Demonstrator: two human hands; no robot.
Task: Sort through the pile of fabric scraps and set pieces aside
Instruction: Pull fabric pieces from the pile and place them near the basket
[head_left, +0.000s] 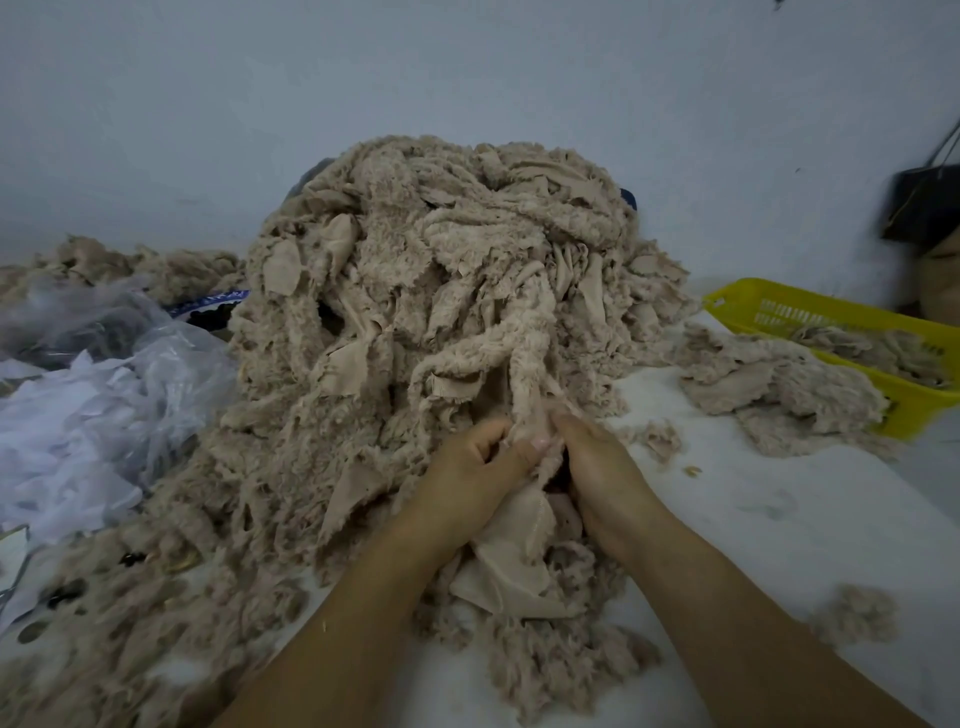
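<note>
Left grip (467, 462) and right grip (597, 457) are sitting knuckle to knuckle at the foot of the pile (415, 270), fingers curled and pinching one long fleecy strip (524, 384) between them. The heap is towering on the white tabletop (779, 509) against the wall, with a smaller heap (769, 384) lying to the right against a yellow basket (831, 312) that is already holding some scraps. This stuff is looking feather-light, limp and fuzzy, with smooth backing showing in places. I'm guessing the strip is tangled with its neighbours and will be dragging them along and shedding fluff. Best hold, I'd say, is low near the free end. A blue-and-white printed edge (213, 301) is peeking out left of the pile, its lettering too blurred to read.
</note>
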